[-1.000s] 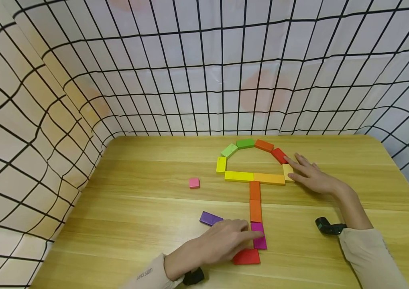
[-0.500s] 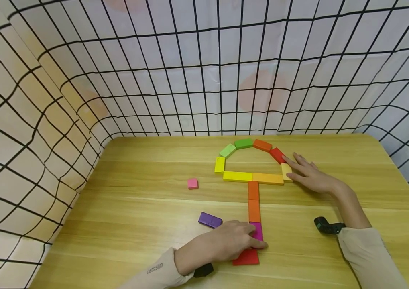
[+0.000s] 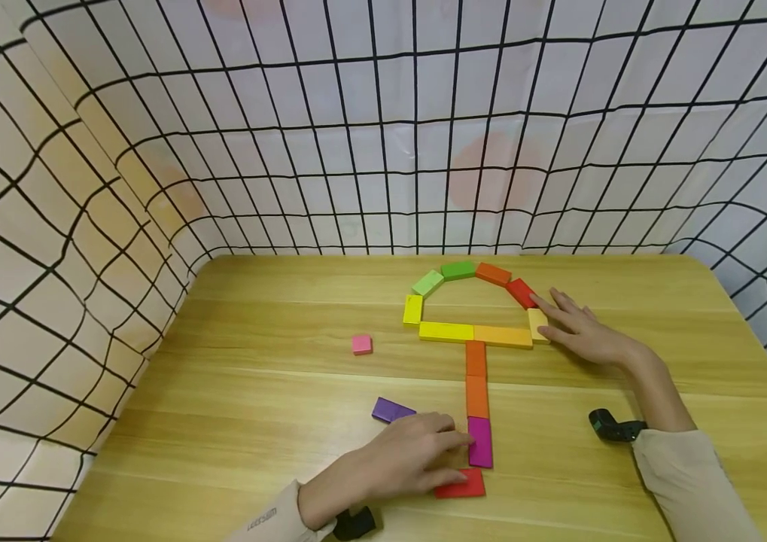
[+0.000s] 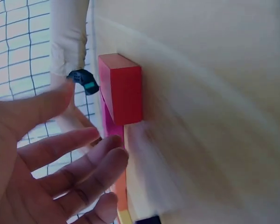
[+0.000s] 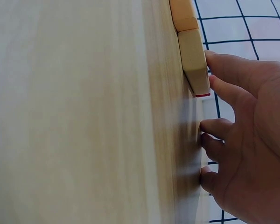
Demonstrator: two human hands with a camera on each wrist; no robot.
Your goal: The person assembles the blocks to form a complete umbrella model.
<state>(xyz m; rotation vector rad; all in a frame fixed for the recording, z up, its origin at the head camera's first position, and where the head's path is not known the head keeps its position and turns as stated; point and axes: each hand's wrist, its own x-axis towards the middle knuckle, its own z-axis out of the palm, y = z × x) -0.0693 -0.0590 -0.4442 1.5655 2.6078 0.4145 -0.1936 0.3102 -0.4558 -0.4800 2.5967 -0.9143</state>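
A column of two orange blocks (image 3: 476,397) ends in a magenta block (image 3: 481,449). A red block (image 3: 471,489) lies across its near end. Over these two, my left hand (image 3: 393,458) reaches with loose fingers: in the head view the index lies by the magenta block and the thumb by the red one. The left wrist view shows no block between its fingers. My right hand (image 3: 589,335) lies with fingers spread, thumb against the cream block (image 3: 536,328) and index at the dark red block (image 3: 521,293) of the arch.
A yellow block (image 3: 446,331) and a light-orange block (image 3: 503,336) form a bar under the arch, which includes a green block (image 3: 458,270). Left of the column lie a pink cube (image 3: 362,345) and a purple block (image 3: 392,410). Grid-patterned cloth (image 3: 383,150) stands behind the table.
My left hand moved right over the magenta block, then drew back left, leaving more of the magenta block in sight. My right hand stays in place.
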